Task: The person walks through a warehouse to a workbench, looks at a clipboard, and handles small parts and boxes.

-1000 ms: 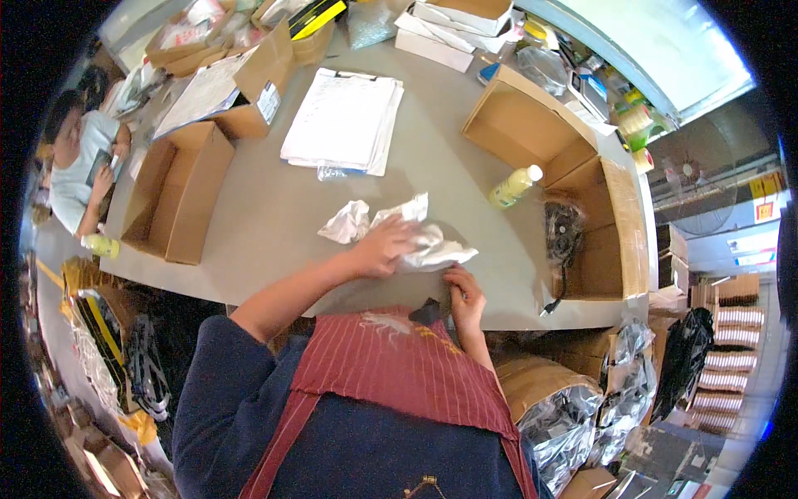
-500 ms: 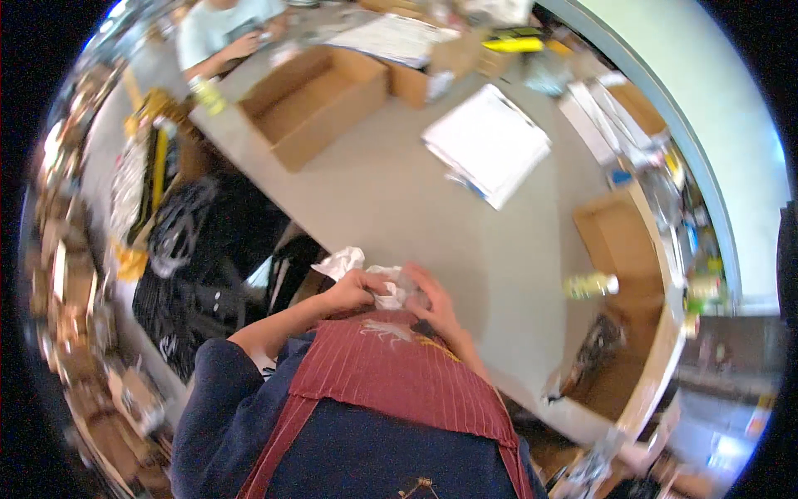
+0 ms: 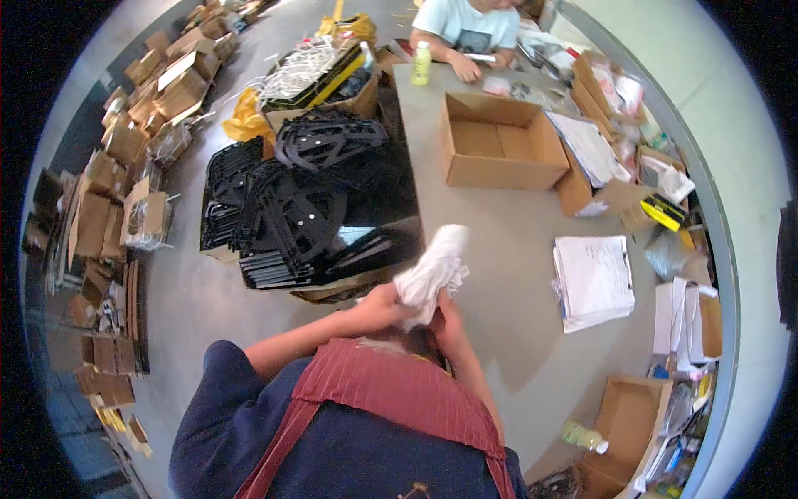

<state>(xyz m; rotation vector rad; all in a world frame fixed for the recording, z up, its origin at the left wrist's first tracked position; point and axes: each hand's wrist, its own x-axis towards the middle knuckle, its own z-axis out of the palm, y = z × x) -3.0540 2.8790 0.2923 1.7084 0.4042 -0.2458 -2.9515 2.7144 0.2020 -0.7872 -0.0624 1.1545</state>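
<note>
In front of my chest I hold a crumpled white cloth bundle [image 3: 435, 274], its rounded top standing up above my fingers. My left hand [image 3: 384, 306] grips its lower left side. The fingers of my right hand [image 3: 447, 323] are closed on its lower right side. Both hands are near the edge of the grey table [image 3: 499, 274], above a maroon apron [image 3: 391, 378]. What lies under the cloth between my palms is hidden.
An open cardboard box [image 3: 503, 158] and papers [image 3: 594, 281] lie on the table. Black plastic parts [image 3: 287, 200] are piled left of it. A co-worker [image 3: 465, 37] sits at the far end near a bottle [image 3: 421, 65]. Another bottle [image 3: 584, 437] lies by a cardboard tray [image 3: 619, 416].
My view has swung to the left, bringing the pile of black parts fully into sight. The white cloth, earlier low and spread between my hands, now stands up as a tighter bundle.
</note>
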